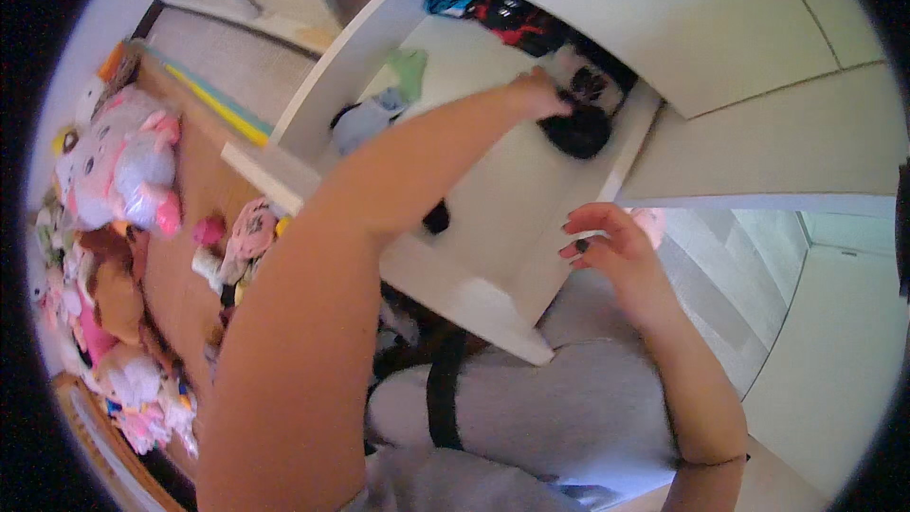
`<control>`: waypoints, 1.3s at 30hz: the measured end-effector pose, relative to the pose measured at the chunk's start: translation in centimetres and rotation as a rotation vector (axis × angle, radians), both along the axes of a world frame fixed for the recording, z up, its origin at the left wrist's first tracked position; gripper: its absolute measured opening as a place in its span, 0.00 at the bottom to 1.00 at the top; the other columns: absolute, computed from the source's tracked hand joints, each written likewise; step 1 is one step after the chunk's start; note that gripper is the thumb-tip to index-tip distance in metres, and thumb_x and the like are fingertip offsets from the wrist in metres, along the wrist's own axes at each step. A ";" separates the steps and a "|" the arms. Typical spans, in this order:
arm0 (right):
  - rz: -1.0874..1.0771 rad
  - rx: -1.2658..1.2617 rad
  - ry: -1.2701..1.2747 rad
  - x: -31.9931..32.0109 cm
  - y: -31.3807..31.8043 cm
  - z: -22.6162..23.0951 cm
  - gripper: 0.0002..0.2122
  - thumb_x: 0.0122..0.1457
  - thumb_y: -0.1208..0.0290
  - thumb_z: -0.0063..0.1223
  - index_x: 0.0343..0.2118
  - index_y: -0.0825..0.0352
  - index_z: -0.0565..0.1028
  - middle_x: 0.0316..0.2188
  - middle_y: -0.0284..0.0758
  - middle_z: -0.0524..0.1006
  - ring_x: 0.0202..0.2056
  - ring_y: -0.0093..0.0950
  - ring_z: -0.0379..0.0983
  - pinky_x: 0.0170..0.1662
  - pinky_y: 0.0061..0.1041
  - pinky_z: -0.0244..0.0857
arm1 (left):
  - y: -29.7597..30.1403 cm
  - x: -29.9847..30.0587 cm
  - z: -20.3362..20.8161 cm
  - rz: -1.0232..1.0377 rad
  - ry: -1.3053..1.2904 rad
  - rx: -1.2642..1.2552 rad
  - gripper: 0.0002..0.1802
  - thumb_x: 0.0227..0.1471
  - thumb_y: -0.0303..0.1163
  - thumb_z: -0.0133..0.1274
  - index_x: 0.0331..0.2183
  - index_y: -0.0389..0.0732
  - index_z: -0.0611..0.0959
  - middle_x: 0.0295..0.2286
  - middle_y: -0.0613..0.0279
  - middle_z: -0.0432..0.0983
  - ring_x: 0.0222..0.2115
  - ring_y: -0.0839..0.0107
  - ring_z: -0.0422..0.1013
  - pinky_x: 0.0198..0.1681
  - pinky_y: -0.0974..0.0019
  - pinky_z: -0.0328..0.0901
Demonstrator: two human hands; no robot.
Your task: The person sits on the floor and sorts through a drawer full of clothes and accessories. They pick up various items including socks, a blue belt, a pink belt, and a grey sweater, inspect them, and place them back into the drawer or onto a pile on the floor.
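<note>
Inside one drawer [493,190]: two hands [536,95].

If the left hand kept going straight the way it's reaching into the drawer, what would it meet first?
Most likely the black-and-white bundle of fabric at the back of the open drawer; the left hand already seems to touch it, though depth is hard to judge.

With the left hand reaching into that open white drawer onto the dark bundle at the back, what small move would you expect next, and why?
Probably closing the left hand around the black-and-white rolled fabric bundle and lifting it. The fingers already rest on it at the back of the open white drawer, while the right hand hovers empty beside the drawer's right edge, fingers curled, touching nothing that I can see.
</note>
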State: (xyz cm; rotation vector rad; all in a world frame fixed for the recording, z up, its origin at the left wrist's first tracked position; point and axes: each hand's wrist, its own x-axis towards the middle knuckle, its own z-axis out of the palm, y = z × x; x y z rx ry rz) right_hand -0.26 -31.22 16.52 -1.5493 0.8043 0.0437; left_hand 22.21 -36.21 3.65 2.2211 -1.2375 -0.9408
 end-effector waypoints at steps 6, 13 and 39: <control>0.128 0.036 -0.038 -0.4 0.5 -0.2 0.10 0.46 0.83 0.39 0.34 0.70 0.65 0.30 0.33 0.68 0.35 0.21 0.65 0.39 0.18 0.59 | 11.5 5.4 14.4 -0.415 0.139 -0.105 0.19 0.42 0.39 0.46 0.33 0.34 0.73 0.29 0.61 0.71 0.31 0.73 0.66 0.31 0.71 0.61; 0.310 -0.013 0.038 0.1 2.4 2.0 0.09 0.44 0.83 0.38 0.31 0.70 0.66 0.27 0.32 0.67 0.33 0.20 0.64 0.39 0.18 0.58 | 34.6 6.2 17.9 0.013 0.235 0.370 0.13 0.42 0.36 0.47 0.29 0.37 0.76 0.26 0.62 0.71 0.27 0.74 0.68 0.29 0.72 0.63; 0.707 -0.597 -0.552 5.3 13.2 12.6 0.19 0.32 0.77 0.51 0.33 0.68 0.65 0.29 0.35 0.69 0.32 0.31 0.66 0.35 0.25 0.61 | 33.0 -5.2 30.5 -0.054 0.514 0.039 0.09 0.42 0.32 0.44 0.22 0.37 0.74 0.12 0.66 0.68 0.11 0.78 0.64 0.14 0.77 0.60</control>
